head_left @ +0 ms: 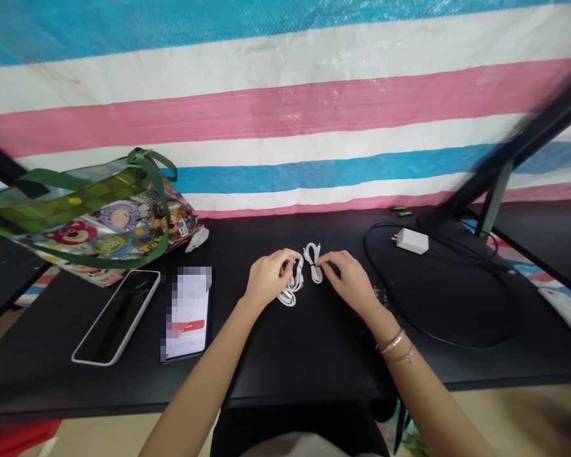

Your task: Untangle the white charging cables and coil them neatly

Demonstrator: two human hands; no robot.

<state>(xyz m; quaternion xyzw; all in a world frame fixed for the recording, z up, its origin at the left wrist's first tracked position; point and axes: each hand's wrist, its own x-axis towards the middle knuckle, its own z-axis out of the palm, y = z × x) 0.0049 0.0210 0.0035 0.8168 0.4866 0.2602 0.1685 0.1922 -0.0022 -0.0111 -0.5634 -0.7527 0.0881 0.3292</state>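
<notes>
Far left: glossy clear-plastic tote with cartoon prints and green straps is leaning on the smooth black tabletop, with a blue, white and pink striped woven-plastic sheet hanging behind. Next, a white-cased flat phone with dark glass is lying face up at an angle; beside it, a slim dark-edged phone with a lit, pixelated screen. Mid-table, the left hand is pinching a looped, smooth white cable bundle between thumb and fingers. Just right of that, a narrow white cable coil with a dark tie is resting on the table. The right hand is putting fingertips to its side; can't tell if they're gripping or only touching. Silver bracelets are circling that wrist. Farther right: two small green pieces are lying at the back, a boxy matte white charger is sitting near, and a thin black cord is looping wide.
</notes>
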